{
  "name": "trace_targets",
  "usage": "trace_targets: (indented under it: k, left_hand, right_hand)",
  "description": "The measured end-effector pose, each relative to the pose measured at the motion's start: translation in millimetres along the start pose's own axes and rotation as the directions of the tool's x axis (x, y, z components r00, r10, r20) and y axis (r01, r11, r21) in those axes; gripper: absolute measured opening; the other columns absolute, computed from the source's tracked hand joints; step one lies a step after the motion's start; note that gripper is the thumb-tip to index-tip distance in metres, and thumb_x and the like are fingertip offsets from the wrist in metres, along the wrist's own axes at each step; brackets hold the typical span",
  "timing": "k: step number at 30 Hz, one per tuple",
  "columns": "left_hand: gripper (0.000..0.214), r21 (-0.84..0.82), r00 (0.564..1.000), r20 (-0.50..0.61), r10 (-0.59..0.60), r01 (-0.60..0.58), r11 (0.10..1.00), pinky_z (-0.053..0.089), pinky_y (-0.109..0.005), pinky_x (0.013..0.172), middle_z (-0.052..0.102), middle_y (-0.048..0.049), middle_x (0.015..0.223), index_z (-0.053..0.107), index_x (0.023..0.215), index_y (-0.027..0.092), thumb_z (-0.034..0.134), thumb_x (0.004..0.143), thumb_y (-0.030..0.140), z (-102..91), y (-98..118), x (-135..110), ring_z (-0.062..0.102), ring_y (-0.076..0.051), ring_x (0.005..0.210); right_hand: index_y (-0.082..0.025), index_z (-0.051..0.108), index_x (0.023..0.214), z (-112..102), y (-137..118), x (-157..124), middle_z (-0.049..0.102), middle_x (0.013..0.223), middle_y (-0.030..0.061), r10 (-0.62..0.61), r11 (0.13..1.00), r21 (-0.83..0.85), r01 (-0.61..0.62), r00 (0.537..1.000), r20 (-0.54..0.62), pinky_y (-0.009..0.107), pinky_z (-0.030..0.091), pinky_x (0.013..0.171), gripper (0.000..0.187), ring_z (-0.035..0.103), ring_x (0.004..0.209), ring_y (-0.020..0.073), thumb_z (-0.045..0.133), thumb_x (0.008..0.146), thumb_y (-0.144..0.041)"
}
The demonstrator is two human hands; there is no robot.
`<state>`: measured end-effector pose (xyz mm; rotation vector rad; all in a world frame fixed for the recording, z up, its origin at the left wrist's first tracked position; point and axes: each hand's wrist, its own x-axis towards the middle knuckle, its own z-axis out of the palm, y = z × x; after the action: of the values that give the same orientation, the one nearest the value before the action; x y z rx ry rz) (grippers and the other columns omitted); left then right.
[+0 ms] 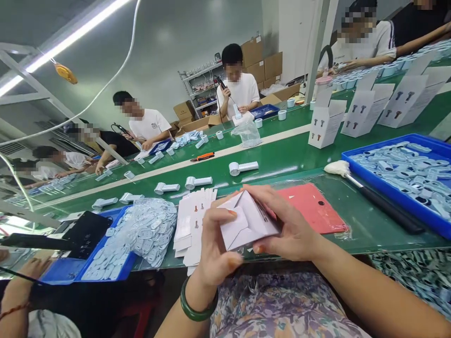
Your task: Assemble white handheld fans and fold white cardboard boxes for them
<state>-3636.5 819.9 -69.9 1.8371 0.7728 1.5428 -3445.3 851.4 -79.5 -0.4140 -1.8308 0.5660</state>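
Observation:
A small white cardboard box (243, 224) is held between both my hands just above the front edge of the bench, its folded end flaps facing me. My left hand (215, 244), with a green bangle at the wrist, grips the box's left side, the index finger lying on the flaps. My right hand (294, 225) wraps around the right side, fingers behind and thumb underneath. Left of the box lies a stack of flat white printed cartons (188, 225). Behind my right hand, a red sheet in clear plastic (317, 211) rests on the bench.
A blue tray of pale blue parts (398, 173) and a black-handled tool (384, 202) are at right. Open-topped white boxes (326, 124) stand behind. At left are a bag of parts (155, 225) and another blue tray (121, 267). Co-workers sit across the conveyor (282, 157).

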Motion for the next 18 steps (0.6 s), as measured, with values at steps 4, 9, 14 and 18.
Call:
trace_targets:
  k: [4, 9, 14, 18]
  left_hand:
    - [0.035, -0.395, 0.915, 0.006, -0.403, 0.373, 0.84, 0.056, -0.036, 0.086, 0.062, -0.0058, 0.12, 0.055, 0.105, 0.027, 0.074, 0.085, 0.048, 14.0, -11, -7, 0.064, -0.025, 0.107]
    - [0.033, -0.502, 0.833, -0.022, -0.553, 0.469, 0.727, 0.054, -0.027, 0.074, 0.061, -0.0013, 0.11, 0.057, 0.104, 0.027, 0.074, 0.076, 0.029, 30.6, -19, -9, 0.06, -0.016, 0.087]
    - [0.032, -0.448, 0.866, 0.0, -0.501, 0.448, 0.774, 0.053, -0.028, 0.077, 0.066, -0.002, 0.109, 0.063, 0.113, 0.027, 0.068, 0.082, 0.023, 36.1, -25, -6, 0.061, -0.018, 0.09]
    - [0.034, -0.45, 0.874, 0.04, -0.485, 0.449, 0.772, 0.054, -0.029, 0.076, 0.069, -0.0034, 0.113, 0.066, 0.115, 0.026, 0.068, 0.082, 0.02, 37.9, -27, -3, 0.064, -0.019, 0.091]
  right_hand:
    - [-0.034, 0.035, 0.161, 1, 12, -19, 0.055, 0.146, 0.012, -0.002, 0.983, -0.181, 0.01, 0.999, 0.041, 0.048, 0.05, 0.112, 0.093, 0.056, 0.134, 0.032, 0.082, 0.081, -0.033]
    - [-0.033, 0.034, 0.162, -1, 14, -30, 0.055, 0.144, 0.0127, 0.03, 0.965, -0.262, -0.01, 0.997, 0.073, 0.049, 0.054, 0.106, 0.091, 0.059, 0.128, 0.0325, 0.077, 0.081, -0.029]
    - [-0.033, 0.032, 0.163, -3, 17, -33, 0.054, 0.141, 0.0135, 0.04, 0.948, -0.317, -0.018, 0.997, 0.064, 0.048, 0.056, 0.103, 0.086, 0.058, 0.126, 0.0328, 0.073, 0.087, -0.034]
    - [-0.033, 0.03, 0.164, -5, 18, -35, 0.053, 0.138, 0.0147, 0.041, 0.928, -0.372, -0.012, 0.997, 0.071, 0.05, 0.058, 0.099, 0.085, 0.06, 0.123, 0.0342, 0.071, 0.091, -0.045]
